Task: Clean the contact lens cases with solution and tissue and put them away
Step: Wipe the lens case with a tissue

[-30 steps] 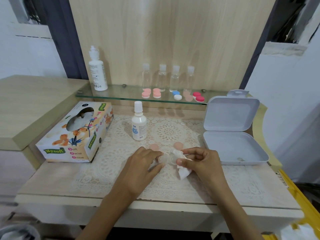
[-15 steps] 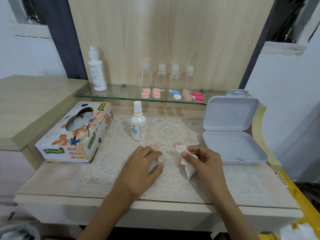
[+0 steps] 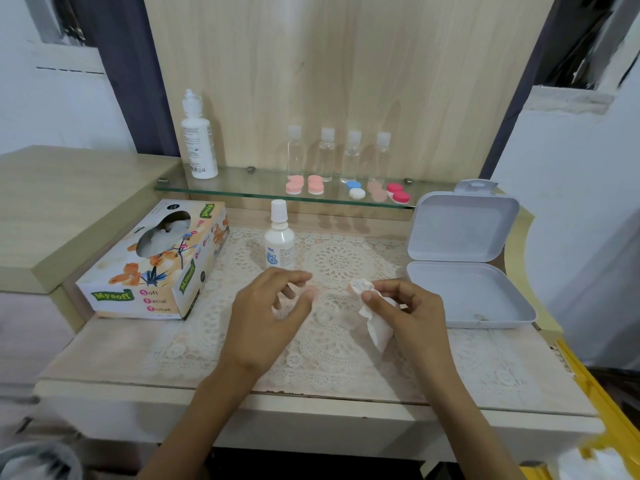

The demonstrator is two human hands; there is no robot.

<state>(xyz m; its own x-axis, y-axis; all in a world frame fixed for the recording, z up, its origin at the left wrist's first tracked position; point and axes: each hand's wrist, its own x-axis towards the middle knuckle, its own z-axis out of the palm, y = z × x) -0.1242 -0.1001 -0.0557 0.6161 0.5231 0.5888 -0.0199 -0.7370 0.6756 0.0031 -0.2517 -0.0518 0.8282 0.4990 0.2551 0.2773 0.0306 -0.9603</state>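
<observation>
The tissue (image 3: 375, 322) is pinched in the curled right hand (image 3: 412, 317), its bunched tip set against a pink cap (image 3: 356, 289). The left hand (image 3: 270, 306) is held loosely curled, fingers apart, nothing gripped. The clear lens case (image 3: 325, 317) is barely made out on the lace mat (image 3: 346, 362) between both hands, nearer the left.

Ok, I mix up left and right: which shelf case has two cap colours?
The blue and white case, middle of the row; the others are each one colour.
</observation>
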